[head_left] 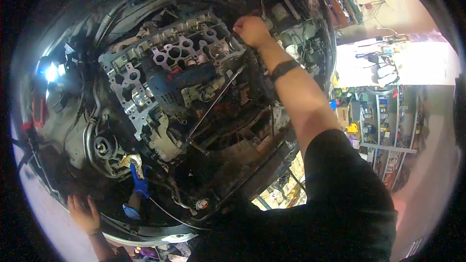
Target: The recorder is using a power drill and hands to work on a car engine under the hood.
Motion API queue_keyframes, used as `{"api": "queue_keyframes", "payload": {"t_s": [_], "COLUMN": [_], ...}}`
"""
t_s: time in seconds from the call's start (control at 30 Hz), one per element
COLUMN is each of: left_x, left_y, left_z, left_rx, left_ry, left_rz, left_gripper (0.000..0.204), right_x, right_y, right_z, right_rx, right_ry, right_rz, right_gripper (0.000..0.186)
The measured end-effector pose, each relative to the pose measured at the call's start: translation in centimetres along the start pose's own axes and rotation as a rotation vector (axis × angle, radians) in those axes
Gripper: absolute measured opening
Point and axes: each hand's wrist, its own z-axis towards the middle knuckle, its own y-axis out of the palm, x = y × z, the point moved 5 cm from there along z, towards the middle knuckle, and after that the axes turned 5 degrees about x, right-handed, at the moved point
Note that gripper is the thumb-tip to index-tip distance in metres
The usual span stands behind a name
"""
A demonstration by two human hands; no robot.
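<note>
My right hand [252, 30] is at the far right corner of the bared engine's cylinder head [127, 78], its fingers curled together. Whatever they hold, if anything, is hidden. A dark watch or band [284, 69] circles that wrist. At the lower left, my left hand [83, 214] rests with fingers apart on the car's edge, holding nothing. A dark blue cordless power tool [182, 81] lies across the engine's middle. Beside it, a long metal bar [216, 101] slants over the engine. What looks like another person's blue-gloved hand [140, 183] touches a crumpled pale rag [133, 161].
A bright work lamp [51, 72] shines at the left of the engine bay. Near the rag is a round pulley [103, 146]. Hoses and pipes run around the engine. Beyond the car, at the right, stand loaded shelves [388, 148] and a white bench [427, 63] with parts.
</note>
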Motion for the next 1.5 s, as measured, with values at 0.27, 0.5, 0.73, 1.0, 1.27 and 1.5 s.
{"api": "queue_keyframes", "payload": {"t_s": [0.27,0.5,0.73,1.0,1.27,1.5], "left_x": [-0.1,1.1,1.4,1.8,3.0,4.9], "left_y": [0.1,-0.9,-1.1,-1.4,-2.9,-4.4], "left_z": [-0.1,0.6,0.5,0.6,1.8,3.1], "left_rx": [-0.084,-0.056,-0.072,-0.039,0.0,0.078], "left_ry": [-0.062,-0.005,-0.025,-0.029,0.029,0.045], "left_rz": [0.072,0.036,0.045,0.031,-0.059,-0.087], "left_gripper": [0.047,0.047,0.046,0.045,0.042,0.03], "right_x": [-0.5,-1.7,-1.6,-2.7,-21.8,-21.3], "right_y": [2.0,0.8,1.0,-0.5,-0.7,-2.6], "right_z": [1.8,1.5,1.5,0.9,-7.1,-6.3], "right_rx": [-0.108,-0.14,-0.151,-0.271,-0.234,-0.17], "right_ry": [0.147,-0.044,0.005,0.17,-0.465,-0.303], "right_rz": [-0.133,-0.142,-0.136,-0.208,0.091,0.133], "right_gripper": [0.02,0.019,0.019,0.033,0.066,0.056]}}
